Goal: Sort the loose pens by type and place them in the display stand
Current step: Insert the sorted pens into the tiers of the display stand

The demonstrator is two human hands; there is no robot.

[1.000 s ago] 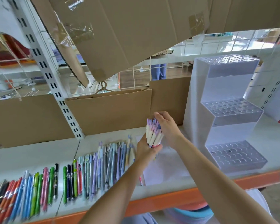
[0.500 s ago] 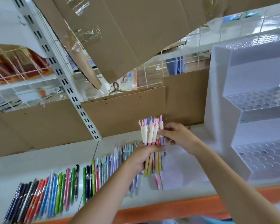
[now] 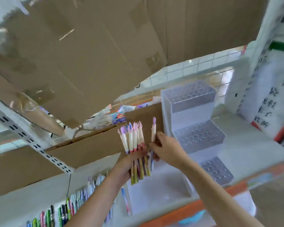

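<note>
My left hand (image 3: 129,163) grips a bundle of pens (image 3: 134,141) with cream barrels and pastel sculpted tops, held upright above the white shelf (image 3: 31,200). Just to its right, my right hand (image 3: 166,149) pinches a single pen (image 3: 153,131) of the same kind, drawn a little apart from the bundle. The clear three-step display stand (image 3: 197,133), with rows of round holes and no pens in it, stands to the right of both hands. Loose pens (image 3: 64,210) of several colours lie in rows at the lower left.
Brown cardboard panels (image 3: 88,63) hang overhead and line the shelf's back. A slotted white upright (image 3: 31,141) rises at the left. One pen (image 3: 125,202) lies alone on the shelf below my left arm. The shelf's front edge (image 3: 187,213) is orange. The view is blurred.
The view has swung right and up. My right hand has taken one pen and drawn it right, out of the bundle that my left hand keeps holding upright.
</note>
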